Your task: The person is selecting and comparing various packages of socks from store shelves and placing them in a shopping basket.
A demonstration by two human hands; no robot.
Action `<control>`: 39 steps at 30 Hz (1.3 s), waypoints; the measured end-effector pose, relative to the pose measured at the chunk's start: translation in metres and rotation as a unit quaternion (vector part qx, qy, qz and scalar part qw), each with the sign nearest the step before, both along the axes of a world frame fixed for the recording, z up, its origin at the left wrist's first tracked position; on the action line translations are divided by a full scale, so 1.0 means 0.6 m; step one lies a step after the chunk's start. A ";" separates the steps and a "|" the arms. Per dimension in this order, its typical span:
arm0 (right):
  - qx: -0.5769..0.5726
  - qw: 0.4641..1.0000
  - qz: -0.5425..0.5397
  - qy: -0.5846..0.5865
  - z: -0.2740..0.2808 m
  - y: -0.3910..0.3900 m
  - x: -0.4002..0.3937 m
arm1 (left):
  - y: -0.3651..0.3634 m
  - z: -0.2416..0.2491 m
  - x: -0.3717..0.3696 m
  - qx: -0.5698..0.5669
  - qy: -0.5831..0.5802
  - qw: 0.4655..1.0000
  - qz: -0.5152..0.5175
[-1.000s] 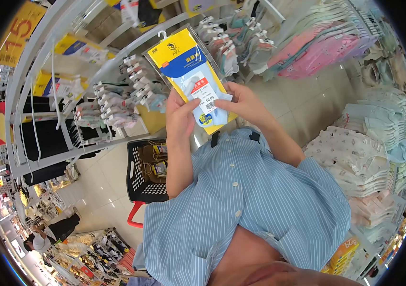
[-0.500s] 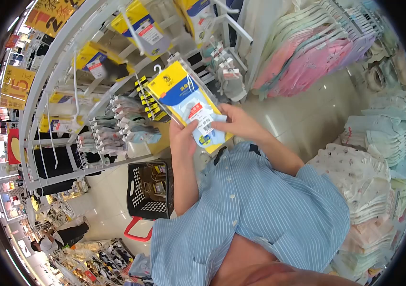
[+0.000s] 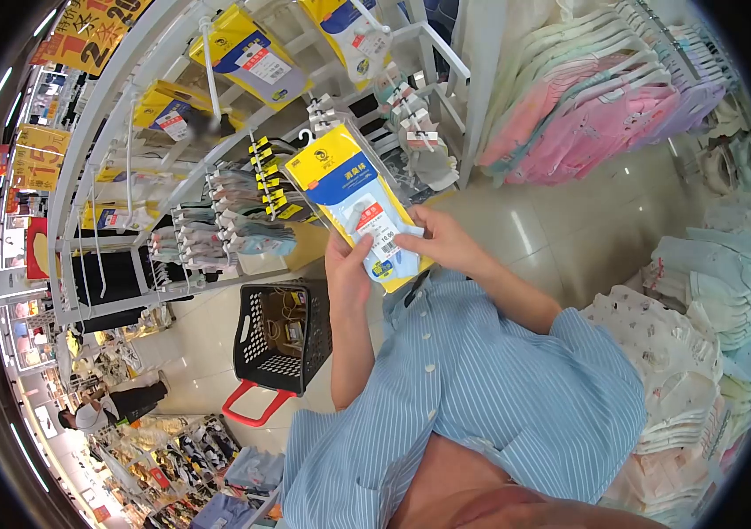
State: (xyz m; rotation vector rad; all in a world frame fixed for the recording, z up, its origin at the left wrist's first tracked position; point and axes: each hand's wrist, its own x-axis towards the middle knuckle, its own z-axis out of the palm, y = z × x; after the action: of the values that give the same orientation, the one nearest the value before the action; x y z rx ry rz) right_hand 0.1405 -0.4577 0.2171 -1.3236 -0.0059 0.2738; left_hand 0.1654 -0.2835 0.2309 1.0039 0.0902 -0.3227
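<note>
A flat pack of socks is held in front of my chest, with a yellow and blue header card, a clear wrapper, light blue fabric inside and a red-and-white price sticker. My left hand grips its lower left edge, thumb on the front. From the other side my right hand pinches the lower right edge, its thumb beside the sticker. A small white hook tops the pack. Behind it, similar yellow and blue packs hang on the rack's prongs.
A black shopping basket with a red handle stands on the floor at my left, small items inside. Small socks hang on the white rack. Pastel clothes hang at right. Another person is far off at lower left.
The view has shifted slightly, so the pack and hands appear a little lower and to the right. Both hands keep the same hold on the pack.
</note>
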 end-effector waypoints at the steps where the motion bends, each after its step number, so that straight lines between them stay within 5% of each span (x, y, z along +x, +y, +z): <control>1: -0.005 1.000 -0.003 -0.005 -0.006 -0.001 -0.001 | -0.004 -0.001 -0.006 0.003 0.004 1.000 -0.002; 39: 0.037 0.996 0.075 0.011 -0.052 0.057 0.035 | 0.040 -0.028 -0.061 0.055 0.001 0.993 0.100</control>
State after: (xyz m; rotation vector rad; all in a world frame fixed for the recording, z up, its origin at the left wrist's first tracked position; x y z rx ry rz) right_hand 0.1613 -0.4235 0.1862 -1.2485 -0.0959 0.4127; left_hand 0.1288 -0.2595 0.2138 1.0950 0.2101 -0.1364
